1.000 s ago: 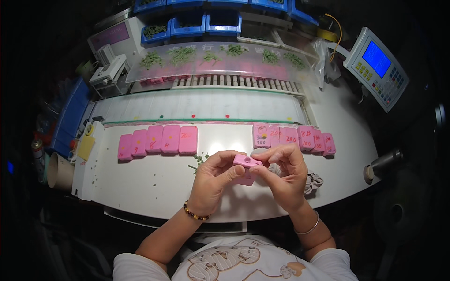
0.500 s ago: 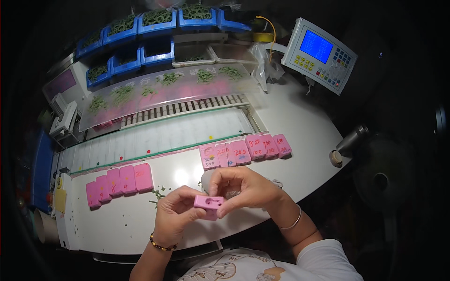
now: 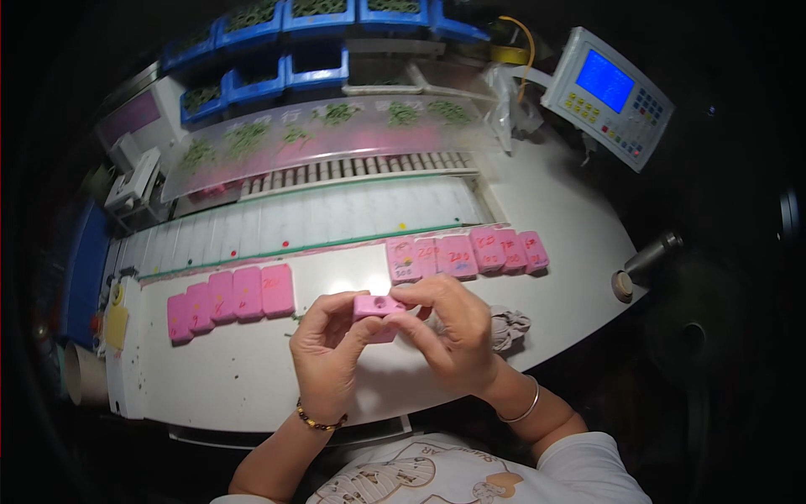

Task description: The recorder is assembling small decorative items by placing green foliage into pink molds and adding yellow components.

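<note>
A small pink rubber mould (image 3: 374,333) with a round hole in its upper face is held up between both hands, above the front of the white table. My left hand (image 3: 326,353) grips its left end between thumb and fingers. The thumb and forefinger of my right hand (image 3: 457,332) pinch the right end, covering part of it. Beyond my hands stands a row of pink moulds (image 3: 456,254) with handwritten marks. Farther left lies a second row of marked pink moulds (image 3: 222,296). A crumpled grey cloth (image 3: 510,329) rests just right of my right hand.
Beyond the moulds runs a green-edged panel (image 3: 311,220), then a roller strip (image 3: 361,170) and a clear shelf bearing green pieces (image 3: 336,113). Blue bins (image 3: 316,74) line the back. A control panel (image 3: 625,94) overhangs the right; a metal cylinder (image 3: 651,254) lies near the table's right edge.
The whole view has shifted, so the table's things sit farther right. My right fingers have moved across the mould's upper right part, and the cloth has come into fuller view.
</note>
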